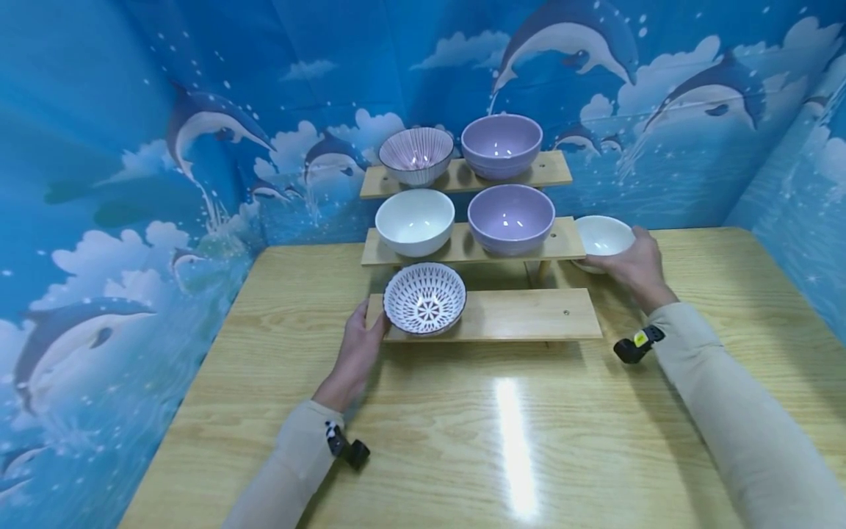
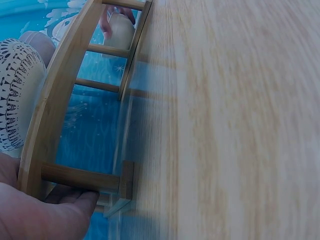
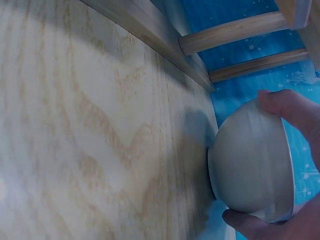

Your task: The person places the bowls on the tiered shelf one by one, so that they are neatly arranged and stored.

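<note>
At the rack's right side, my right hand (image 1: 636, 268) grips a white bowl (image 1: 603, 236) by its side, thumb and fingers spread around it. In the right wrist view the bowl (image 3: 255, 165) shows its outer wall, close by the table top. My left hand (image 1: 359, 345) holds the left end of the lowest shelf of the wooden rack (image 1: 522, 314), its fingers curled under the board in the left wrist view. Beside that hand a black-and-white patterned bowl (image 1: 425, 299) stands on the lowest shelf.
On the middle shelf stand a white bowl (image 1: 415, 222) and a purple bowl (image 1: 511, 219). The top shelf carries a striped bowl (image 1: 416, 156) and another purple bowl (image 1: 501, 145). A dolphin-print backdrop (image 1: 396, 66) rises behind the wooden table (image 1: 423, 426).
</note>
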### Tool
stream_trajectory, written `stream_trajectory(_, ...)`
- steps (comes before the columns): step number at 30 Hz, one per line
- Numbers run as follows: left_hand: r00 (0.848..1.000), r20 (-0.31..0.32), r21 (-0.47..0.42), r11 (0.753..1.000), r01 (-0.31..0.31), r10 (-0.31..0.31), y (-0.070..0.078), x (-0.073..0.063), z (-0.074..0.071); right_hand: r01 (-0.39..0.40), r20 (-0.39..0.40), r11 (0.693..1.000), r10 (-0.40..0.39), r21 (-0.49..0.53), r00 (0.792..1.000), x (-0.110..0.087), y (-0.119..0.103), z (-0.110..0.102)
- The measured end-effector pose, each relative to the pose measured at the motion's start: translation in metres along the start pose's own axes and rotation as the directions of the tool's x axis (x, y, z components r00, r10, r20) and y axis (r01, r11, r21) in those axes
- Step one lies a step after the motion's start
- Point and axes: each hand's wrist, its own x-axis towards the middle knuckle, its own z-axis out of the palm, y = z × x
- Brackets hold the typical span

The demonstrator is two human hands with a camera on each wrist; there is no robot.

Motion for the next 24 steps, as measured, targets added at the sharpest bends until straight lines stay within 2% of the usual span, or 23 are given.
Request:
stream_trajectory(10, 1.000, -0.001, -0.003, 1.000, 0.001, -0.001, 0.000, 0.000, 0.000, -0.008, 0.009, 1.000, 0.008, 0.010, 1.000, -0.010, -0.002, -0.011)
stream_trajectory(24, 1.000, 0.005, -0.003, 1.000, 0.003, -0.003, 0.002, -0.001, 0.000, -0.003, -0.032, 1.000, 0.004, 0.030, 0.999, -0.028, -0.013, -0.030)
